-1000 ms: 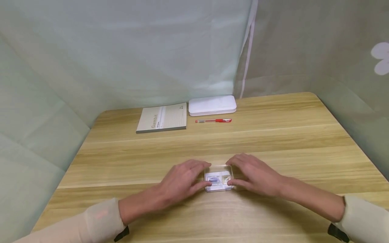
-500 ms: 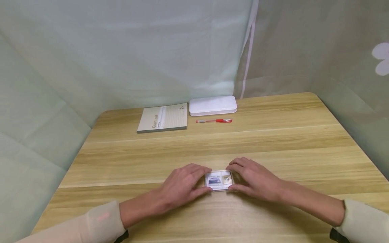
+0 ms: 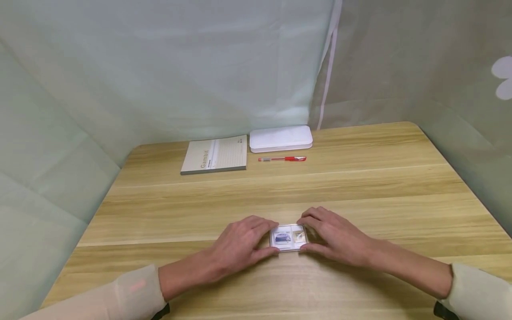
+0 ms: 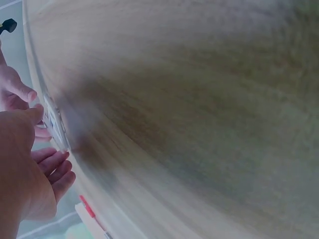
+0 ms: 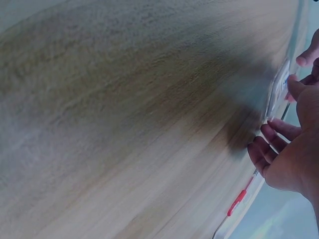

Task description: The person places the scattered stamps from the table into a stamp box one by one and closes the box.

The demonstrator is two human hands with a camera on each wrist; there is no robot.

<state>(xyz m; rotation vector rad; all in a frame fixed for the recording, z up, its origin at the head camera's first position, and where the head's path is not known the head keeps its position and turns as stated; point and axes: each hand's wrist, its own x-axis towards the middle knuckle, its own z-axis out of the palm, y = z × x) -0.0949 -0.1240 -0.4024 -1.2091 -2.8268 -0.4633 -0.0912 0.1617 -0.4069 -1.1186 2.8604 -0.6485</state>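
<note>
In the head view a small clear plastic case [image 3: 291,249] lies flat on the table near its front, its lid down. Through the lid I see white backing with a bluish stamp-like picture [image 3: 282,238] and a smaller yellowish one [image 3: 299,236]. My left hand [image 3: 242,242] pinches the left end of the case, thumb at the near corner and forefinger at the far one. At the opposite end, my right hand [image 3: 340,235] grips the matching corners in the same way. Both wrist views show the case edge-on and partly covered by fingers.
Toward the back of the wooden table [image 3: 180,204] lie a notebook [image 3: 216,154] and a white pencil case [image 3: 281,138]. A red pen [image 3: 282,158] rests just in front of the pencil case. Pale curtains [image 3: 180,66] hang around the table.
The clear lid, held raised a second ago, has come down onto the case with both hands. Over the last half second the hands have barely moved.
</note>
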